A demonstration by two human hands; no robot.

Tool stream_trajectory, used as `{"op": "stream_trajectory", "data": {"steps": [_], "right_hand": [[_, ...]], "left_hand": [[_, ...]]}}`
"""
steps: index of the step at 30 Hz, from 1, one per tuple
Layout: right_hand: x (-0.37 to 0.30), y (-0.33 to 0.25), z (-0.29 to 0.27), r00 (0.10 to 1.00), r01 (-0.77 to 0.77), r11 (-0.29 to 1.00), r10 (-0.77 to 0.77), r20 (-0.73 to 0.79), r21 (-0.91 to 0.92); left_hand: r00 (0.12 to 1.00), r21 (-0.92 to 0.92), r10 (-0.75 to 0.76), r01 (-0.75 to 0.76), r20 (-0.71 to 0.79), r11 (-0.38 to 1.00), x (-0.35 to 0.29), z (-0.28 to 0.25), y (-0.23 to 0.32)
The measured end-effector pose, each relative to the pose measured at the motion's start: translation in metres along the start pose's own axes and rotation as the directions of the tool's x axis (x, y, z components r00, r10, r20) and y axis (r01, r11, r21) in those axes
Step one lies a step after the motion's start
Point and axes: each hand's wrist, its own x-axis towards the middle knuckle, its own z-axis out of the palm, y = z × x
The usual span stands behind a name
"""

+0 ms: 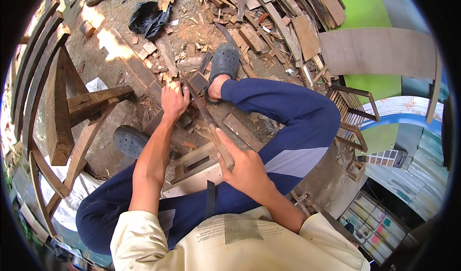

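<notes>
Right hand (244,170) closed around the handle of a long wooden-handled blade (200,107), index finger extended; the blade slants between the legs. Left hand (175,100), fingers bent, near its far end; grip undeterminable. Beyond: wood scraps (252,38).

Floor (185,6) rough, brown to grey, littered with offcuts (190,49). Bright sunlight patches (113,45) at upper left; right side shadier. Scrap boards (254,38) heaped along the top. Heavy timber frame (58,120) at left, white sheet (72,201) beside it. Right: slatted wooden rack (346,110); past it, bright green panel (365,4), pale brown board (379,50), corrugated metal sheeting (406,180) lower down.
</notes>
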Motion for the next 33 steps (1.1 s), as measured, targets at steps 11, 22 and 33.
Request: {"op": "stream_trajectory", "data": {"steps": [11,22,33], "right_hand": [[-0.023,0.035,-0.036,0.924,0.183,0.947,-0.074,-0.375,0.263],[-0.021,0.063,-0.032,0.93,0.241,0.912,-0.12,-0.348,0.331],[0.0,0.052,-0.015,0.958,0.27,0.914,-0.222,-0.183,0.303]], "left_hand": [[0.959,0.231,-0.008,-0.06,0.284,0.971,-0.033,-0.006,0.076],[0.998,0.238,0.056,-0.044,-0.043,0.97,-0.079,-0.008,0.025],[0.954,0.121,-0.196,0.172,0.228,0.978,-0.105,-0.083,-0.077]]}}
